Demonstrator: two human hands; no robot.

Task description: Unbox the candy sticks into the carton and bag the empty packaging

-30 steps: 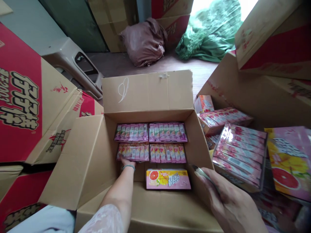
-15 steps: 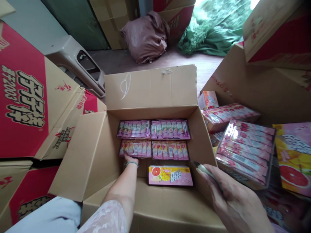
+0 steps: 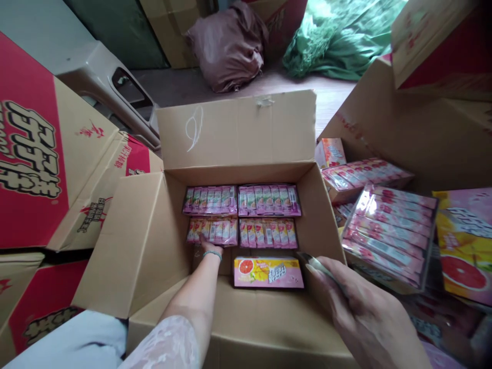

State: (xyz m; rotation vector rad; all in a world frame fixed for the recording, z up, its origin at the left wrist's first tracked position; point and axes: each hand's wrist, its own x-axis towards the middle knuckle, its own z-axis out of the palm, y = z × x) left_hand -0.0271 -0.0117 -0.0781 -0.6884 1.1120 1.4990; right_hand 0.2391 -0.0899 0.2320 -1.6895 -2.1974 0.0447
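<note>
An open cardboard carton (image 3: 246,320) in front of me holds several display boxes of pink-and-purple wrapped sticks. My left hand (image 3: 210,247) reaches inside, closed on the near edge of the front-left box of wrapped sticks (image 3: 223,232), thumb over its top; the fingers beneath are hidden. Beside it lies the front-right box (image 3: 268,233), and behind are two more purple ones (image 3: 269,200). A yellow-and-pink box with a grapefruit picture (image 3: 268,272) stands nearest me. At the carton's right wall, my right hand (image 3: 357,297) is closed around a slim, dark-tipped knife (image 3: 306,257).
On the right, another carton (image 3: 369,113) has stick boxes (image 3: 392,236) and a grapefruit-printed box (image 3: 465,246) by it. Red-and-brown cartons (image 3: 28,154) crowd the left, near a plastic stool (image 3: 100,77). A brown bag (image 3: 230,46) and green netting (image 3: 338,46) lie beyond.
The view has shifted slightly. My left hand remains at the front-left box, its thumb a little farther onto the top. The right hand still holds the knife in about the same place.
</note>
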